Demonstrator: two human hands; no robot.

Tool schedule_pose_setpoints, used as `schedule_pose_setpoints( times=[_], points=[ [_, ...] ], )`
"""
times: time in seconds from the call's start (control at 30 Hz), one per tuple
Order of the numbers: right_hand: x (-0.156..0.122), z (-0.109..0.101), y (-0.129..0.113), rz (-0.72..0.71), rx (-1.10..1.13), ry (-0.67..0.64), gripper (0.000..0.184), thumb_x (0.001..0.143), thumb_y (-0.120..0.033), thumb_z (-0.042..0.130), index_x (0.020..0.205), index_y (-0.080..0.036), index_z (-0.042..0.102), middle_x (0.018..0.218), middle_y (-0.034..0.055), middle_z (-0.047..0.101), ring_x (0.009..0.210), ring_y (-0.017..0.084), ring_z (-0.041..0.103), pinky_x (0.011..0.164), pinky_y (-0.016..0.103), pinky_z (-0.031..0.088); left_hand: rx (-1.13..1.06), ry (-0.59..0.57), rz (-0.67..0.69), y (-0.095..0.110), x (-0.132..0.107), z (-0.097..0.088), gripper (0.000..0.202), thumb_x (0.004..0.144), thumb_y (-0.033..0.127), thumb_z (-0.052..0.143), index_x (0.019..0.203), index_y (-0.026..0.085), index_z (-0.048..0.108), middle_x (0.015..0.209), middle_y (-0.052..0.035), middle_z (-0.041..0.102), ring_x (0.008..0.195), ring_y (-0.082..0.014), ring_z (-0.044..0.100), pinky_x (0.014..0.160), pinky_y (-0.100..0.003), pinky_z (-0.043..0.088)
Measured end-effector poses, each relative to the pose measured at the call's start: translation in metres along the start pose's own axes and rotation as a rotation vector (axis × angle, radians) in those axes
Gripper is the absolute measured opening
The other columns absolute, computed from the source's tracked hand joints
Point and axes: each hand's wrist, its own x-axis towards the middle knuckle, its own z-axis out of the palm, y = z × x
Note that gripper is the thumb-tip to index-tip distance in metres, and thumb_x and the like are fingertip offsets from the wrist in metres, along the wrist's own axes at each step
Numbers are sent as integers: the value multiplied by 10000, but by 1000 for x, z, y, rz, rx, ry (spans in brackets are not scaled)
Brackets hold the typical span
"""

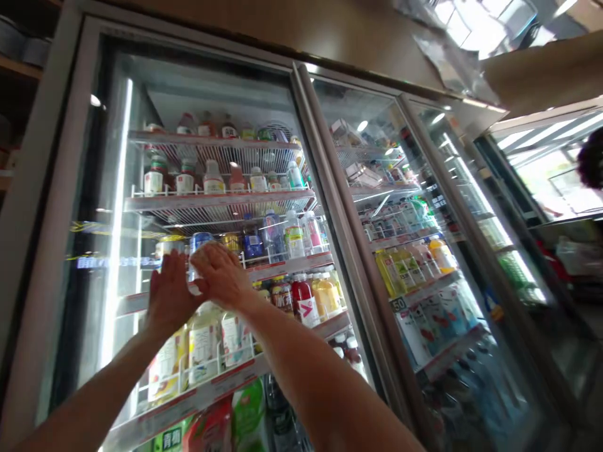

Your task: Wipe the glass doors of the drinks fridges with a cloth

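Both of my arms reach up to the glass door (211, 81) of a drinks fridge. My left hand (170, 292) is raised at the glass, open, with its fingers stretched upward. Just right of it is my right hand (223, 270), its fingers pressed together and pointing up and left. A pale patch shows at the right fingertips; whether it is a thin cloth or part of the hand, I cannot tell. Behind the hands stand shelved drinks, among them a blue can (201, 240) and large labelled bottles (203, 342), partly hidden by my hands and forearms.
A metal door frame (336, 245) divides this door from the fridge doors (400, 251) on the right. Inside, shelves (221, 201) hold several bottles and jars. Wooden shelving (19, 66) stands at far left. Part of a person's dark hair (592, 158) shows at far right.
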Motion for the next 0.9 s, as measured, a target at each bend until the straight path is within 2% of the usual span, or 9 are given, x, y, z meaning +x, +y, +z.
schedule_pose_setpoints(
  times=[0.13,0.23,0.3,0.43,0.53,0.6,0.67,0.77,0.9],
  points=[
    [-35,-20,57,-30,-154,-38,388,892,-226,465,1277,-273,477,1463,13,328,1374,173,207,1113,381,240,77,56,-22,-10,-9,-7,856,756,613,400,1366,30,260,1462,-217,237,1370,-323,172,1082,-540,172],
    [-67,-55,128,294,-188,173,389,872,-152,446,1236,-264,523,1411,13,413,1337,159,302,1088,356,301,98,65,-24,-9,-13,-8,882,771,663,313,1362,10,269,1466,-220,222,1375,-317,157,1085,-539,155],
    [-76,-68,157,469,-207,290,422,879,-112,347,1278,-136,481,1413,141,384,1339,249,296,1062,486,303,110,47,-21,-8,-14,-6,891,785,674,263,1364,-3,265,1474,-216,200,1380,-315,138,1087,-542,143],
    [-59,-40,132,503,-213,357,479,874,-121,326,1348,-90,388,1450,173,303,1376,282,195,1084,532,236,129,-7,-34,-11,-13,-4,929,770,704,258,1371,-3,258,1483,-207,180,1384,-317,116,1084,-547,157],
    [-49,-19,102,146,-181,209,446,869,-191,419,1313,-228,454,1472,47,303,1383,216,191,1109,431,245,135,-18,-22,-17,-13,-7,916,766,702,260,1377,19,261,1490,-188,173,1387,-299,120,1089,-523,174],
    [-57,-29,111,82,-171,171,439,848,-162,435,1265,-281,500,1451,-8,347,1364,170,242,1104,383,272,138,-40,-14,-20,-13,-8,893,773,686,261,1378,29,265,1494,-175,173,1385,-292,133,1091,-510,185],
    [-72,-52,139,277,-181,263,488,809,-78,398,1234,-279,527,1411,-13,408,1332,142,300,1089,366,304,148,-68,-15,-20,-12,-10,879,782,669,269,1377,22,269,1494,-175,171,1383,-297,138,1093,-506,183],
    [-90,-74,167,490,-205,390,542,789,-13,308,1298,-119,462,1412,131,384,1351,219,261,1083,485,279,157,-96,-19,-16,-11,-14,861,798,644,280,1373,3,274,1490,-190,169,1383,-311,130,1088,-510,191],
    [-97,-52,137,205,-176,231,499,820,-80,396,1306,-163,471,1461,97,319,1381,220,192,1113,437,244,133,-78,-10,-8,-18,-17,805,838,611,230,1361,3,307,1479,-209,194,1376,-333,146,1070,-526,217]
  ],
)
